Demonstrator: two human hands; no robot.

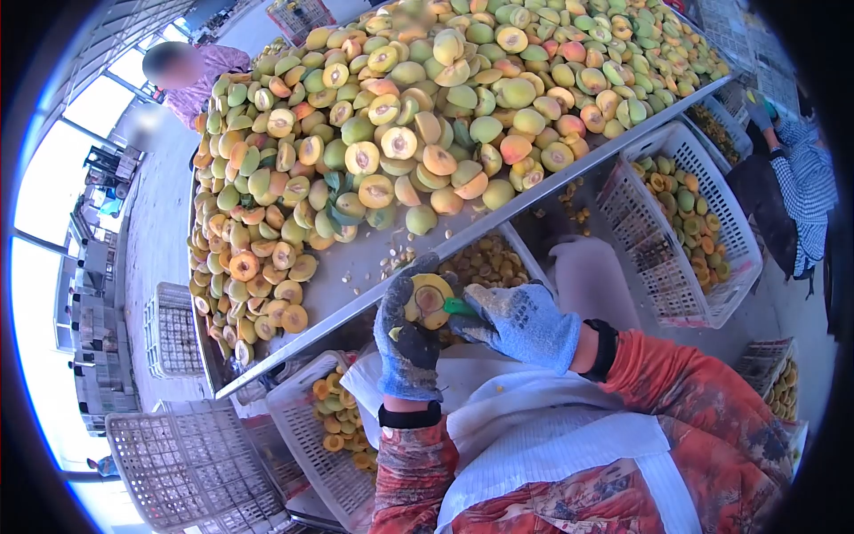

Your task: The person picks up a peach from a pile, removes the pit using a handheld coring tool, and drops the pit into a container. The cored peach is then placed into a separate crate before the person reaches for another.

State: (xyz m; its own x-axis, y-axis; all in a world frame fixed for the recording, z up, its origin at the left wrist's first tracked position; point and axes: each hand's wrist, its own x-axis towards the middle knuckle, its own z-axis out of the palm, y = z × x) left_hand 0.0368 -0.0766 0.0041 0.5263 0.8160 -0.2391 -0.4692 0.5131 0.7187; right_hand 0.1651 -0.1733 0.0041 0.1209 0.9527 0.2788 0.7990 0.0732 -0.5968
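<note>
My left hand (409,334), in a blue glove with dark, soiled fingers, is closed around a halved apricot (429,298). Its cut yellow face, with a brownish centre, is turned up toward me. My right hand (525,325), gloved in blue and grey, grips a small green-handled tool (459,307). The tool's front end is at the apricot's right edge; I cannot make out its tip. Both hands are close together in front of the table's near rim. Beyond them lies a large heap of apricots (398,142), many cut in half, on the metal table (378,258).
Below my hands is a container of small apricot pieces (489,262). Crates of halves stand at the right (680,303) and lower left (307,409); a grey crate (178,463) is further left. A co-worker's checked sleeve (796,196) is at right, another person (191,80) at far left.
</note>
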